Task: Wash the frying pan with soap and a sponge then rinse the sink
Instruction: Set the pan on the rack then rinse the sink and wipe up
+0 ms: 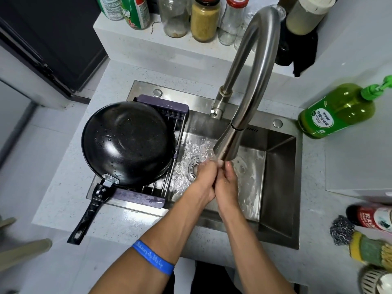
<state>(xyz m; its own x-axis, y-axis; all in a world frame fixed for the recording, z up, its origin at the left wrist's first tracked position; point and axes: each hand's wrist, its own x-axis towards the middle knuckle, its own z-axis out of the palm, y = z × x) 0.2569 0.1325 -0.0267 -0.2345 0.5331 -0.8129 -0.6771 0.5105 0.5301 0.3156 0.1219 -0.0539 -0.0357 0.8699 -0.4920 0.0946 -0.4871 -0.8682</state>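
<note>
Both hands, left hand [204,177] and right hand [228,181], rub together empty under the tap [227,145] in the sink [277,183]. The pan [127,143] lies upside down on the rack [137,199]; a knock could slide it off.

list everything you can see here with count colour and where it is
frying pan: 1, black, upside down on the rack
drying rack: 1, purple, across sink's left part
sink: 1, steel, centre
faucet: 1, steel, water running
soap bottle: 1, green, counter right of sink
jars and bottles: several, mixed colours, back ledge
steel scourer: 1, grey, right counter
sponge: 1, yellow-green, beside scourer
wristband: 1, blue, left forearm
left hand: under the water, pressed against right
right hand: under the water
</note>
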